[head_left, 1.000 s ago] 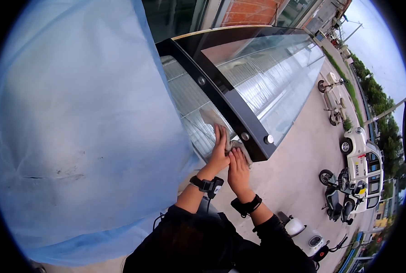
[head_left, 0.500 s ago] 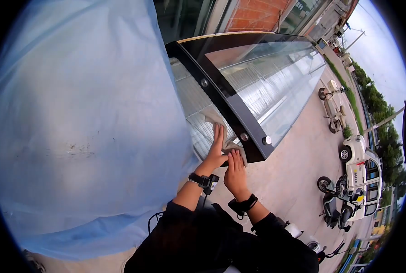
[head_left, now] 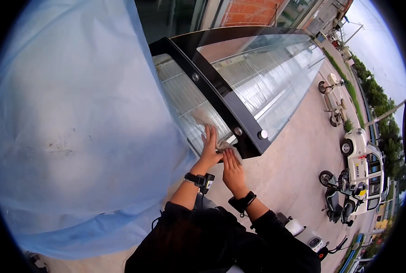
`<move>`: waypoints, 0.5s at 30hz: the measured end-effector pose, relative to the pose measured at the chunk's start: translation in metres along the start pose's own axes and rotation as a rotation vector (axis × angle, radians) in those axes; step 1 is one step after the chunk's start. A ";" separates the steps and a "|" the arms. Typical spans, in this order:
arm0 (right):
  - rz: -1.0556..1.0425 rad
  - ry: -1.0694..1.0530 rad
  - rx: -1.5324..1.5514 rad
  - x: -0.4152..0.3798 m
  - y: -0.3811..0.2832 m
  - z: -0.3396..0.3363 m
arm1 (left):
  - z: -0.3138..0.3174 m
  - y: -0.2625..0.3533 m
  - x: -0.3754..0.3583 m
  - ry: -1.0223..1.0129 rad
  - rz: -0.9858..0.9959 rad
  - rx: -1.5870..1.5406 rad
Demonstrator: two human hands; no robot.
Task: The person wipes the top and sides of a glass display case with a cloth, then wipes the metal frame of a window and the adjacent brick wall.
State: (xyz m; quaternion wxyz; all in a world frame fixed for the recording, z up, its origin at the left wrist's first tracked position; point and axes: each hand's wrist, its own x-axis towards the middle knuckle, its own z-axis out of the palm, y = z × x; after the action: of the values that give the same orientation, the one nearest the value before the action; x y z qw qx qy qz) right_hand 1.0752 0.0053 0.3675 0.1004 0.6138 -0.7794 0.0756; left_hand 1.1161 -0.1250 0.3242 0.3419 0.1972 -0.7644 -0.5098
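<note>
A crumpled grey-beige cloth (head_left: pixel 225 145) lies against the near end of a long glass-sided display case (head_left: pixel 239 107), beside its black edge. My left hand (head_left: pixel 209 149) presses the cloth onto the ribbed clear panel (head_left: pixel 184 86), fingers close together and pointing away from me. Just right of it, my right hand (head_left: pixel 233 172) grips the cloth's near corner by the black frame, its fingertips on the fabric. The thumb side of my left hand almost meets the right fingers. Part of the cloth is hidden under both hands. Dark bands circle both wrists.
Blue-white sheeting (head_left: pixel 84 136) covers a large bulk on the left, right beside the case. Round metal knobs (head_left: pixel 262 134) stick out from the black frame. Concrete ground (head_left: pixel 285 177) runs to the right, with parked scooters (head_left: pixel 337 198) and a white car (head_left: pixel 360 159).
The case and both hands appear slightly further left and higher as the view shifts. Both hands stay on the cloth at nearly the same spot on the case.
</note>
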 end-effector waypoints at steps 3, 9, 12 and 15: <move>0.017 0.113 0.042 0.017 -0.006 -0.034 | -0.022 0.050 0.024 0.013 0.212 -0.035; -0.030 0.018 -0.155 0.017 0.002 -0.016 | -0.016 0.014 0.017 0.000 -0.004 -0.058; -0.067 -0.013 -0.201 -0.012 0.005 0.037 | 0.006 -0.032 -0.016 -0.120 -0.182 -0.150; -0.031 0.066 -0.106 -0.009 0.009 0.036 | 0.004 -0.021 -0.013 -0.079 -0.086 -0.299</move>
State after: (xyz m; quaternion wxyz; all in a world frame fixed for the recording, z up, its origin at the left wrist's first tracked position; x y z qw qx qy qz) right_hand 1.0657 0.0070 0.3309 0.1598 0.6166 -0.7691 0.0527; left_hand 1.1208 -0.1225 0.3002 0.3150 0.1564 -0.6837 -0.6395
